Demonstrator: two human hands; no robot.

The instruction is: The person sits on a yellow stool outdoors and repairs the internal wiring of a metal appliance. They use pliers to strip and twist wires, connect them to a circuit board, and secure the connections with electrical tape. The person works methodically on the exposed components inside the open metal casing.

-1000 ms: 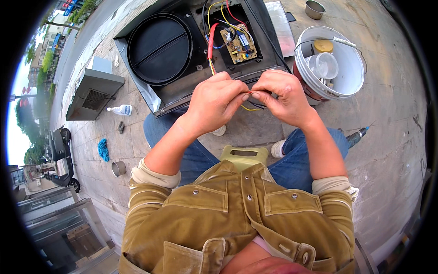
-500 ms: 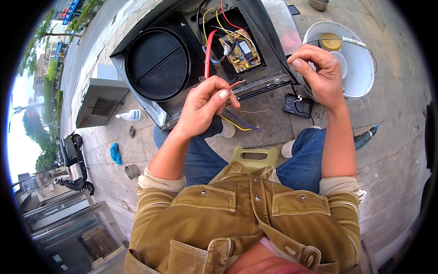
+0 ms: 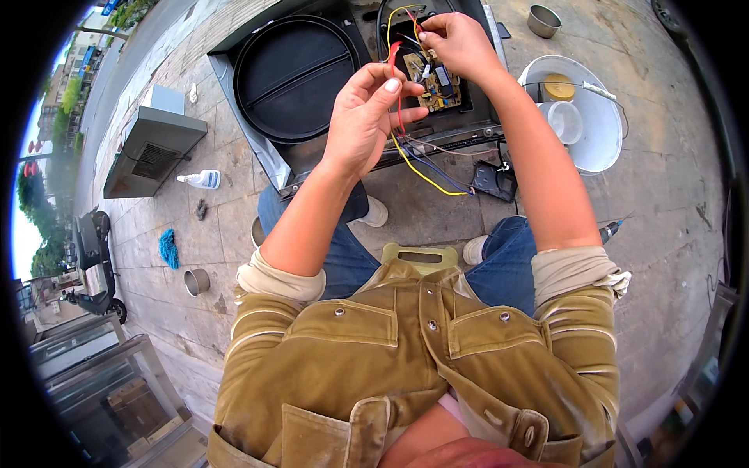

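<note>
Before me lies the opened dark housing of an appliance [image 3: 316, 148], with a round black opening [image 3: 292, 78] on its left side. A circuit board [image 3: 437, 84] with wires running to it sits in a black recess on the right. Thumb and forefinger of my left hand [image 3: 363, 117] pinch a red wire beside its thicker red sleeve [image 3: 394, 51]; the other fingers are spread. My right hand [image 3: 464, 48] is closed at the fingertips on red wire above the board. Yellow wire [image 3: 429, 179] and blue wire hang over the housing's near edge.
A white bucket [image 3: 612, 140] holding plastic tubs stands at right, near a metal pot [image 3: 544, 21]. A small black box [image 3: 494, 181] lies before the housing. A grey vented unit [image 3: 152, 152], a white bottle [image 3: 201, 179] and a blue cloth [image 3: 168, 248] are at left.
My right hand has moved left and away from me, from beside the bucket to the wires above the board. My left hand has shifted slightly right and farther out. The bare red wire end has left view.
</note>
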